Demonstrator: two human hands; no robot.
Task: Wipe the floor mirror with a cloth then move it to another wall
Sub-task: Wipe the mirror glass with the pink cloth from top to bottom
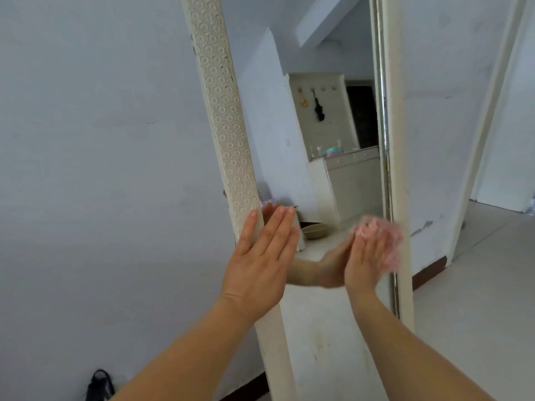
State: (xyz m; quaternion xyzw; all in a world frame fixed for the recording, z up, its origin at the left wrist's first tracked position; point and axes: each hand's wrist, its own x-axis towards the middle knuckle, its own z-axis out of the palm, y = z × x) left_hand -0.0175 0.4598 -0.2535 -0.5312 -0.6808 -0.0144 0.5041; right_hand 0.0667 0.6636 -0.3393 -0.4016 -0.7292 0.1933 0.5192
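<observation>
Left hand (pixel 257 256) flat on floor mirror (pixel 312 175), right hand (pixel 367 256) on cloth (pixel 390 241)

I'm seeing the floor mirror (pixel 327 157) in a cream-white frame, its left rail embossed with rows of small circle medallions, a few dark specks on it. At four o'clock from centre, the cloth (pixel 388 244) reads pale pink, blurred. The wall (pixel 101 125) is a bluish white with a dark brown skirting. Down at seven o'clock sits a black shoe (pixel 100 384). Floor tiles (pixel 469 299) look off-white.
</observation>
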